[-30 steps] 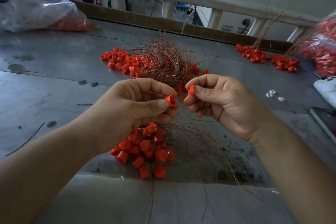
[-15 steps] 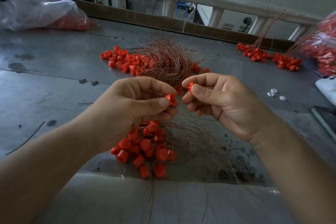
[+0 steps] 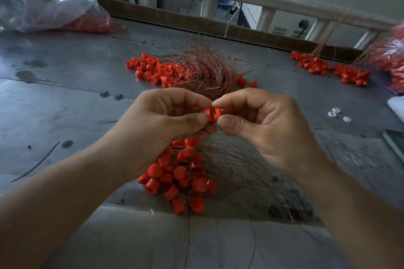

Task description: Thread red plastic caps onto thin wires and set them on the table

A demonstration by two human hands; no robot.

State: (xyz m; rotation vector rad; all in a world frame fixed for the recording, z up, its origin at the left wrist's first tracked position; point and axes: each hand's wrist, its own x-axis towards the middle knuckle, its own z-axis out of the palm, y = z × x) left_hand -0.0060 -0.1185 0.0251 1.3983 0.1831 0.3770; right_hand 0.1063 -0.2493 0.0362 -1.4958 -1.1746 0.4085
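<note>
The left hand (image 3: 161,124) and right hand (image 3: 262,129) meet at the fingertips, each pinching the same red cap (image 3: 211,114) above the threaded pile (image 3: 181,177) on the tabletop (image 3: 65,98), likely to steady it for threading.

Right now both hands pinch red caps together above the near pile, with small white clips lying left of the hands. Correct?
No: the head view shows the white clips right of the hands. The left hand and right hand do pinch red caps together above the near pile.

Smooth red plastic caps (image 3: 179,178), coppery thin wires (image 3: 205,72), dull scuffed metal table (image 3: 65,94)
</note>
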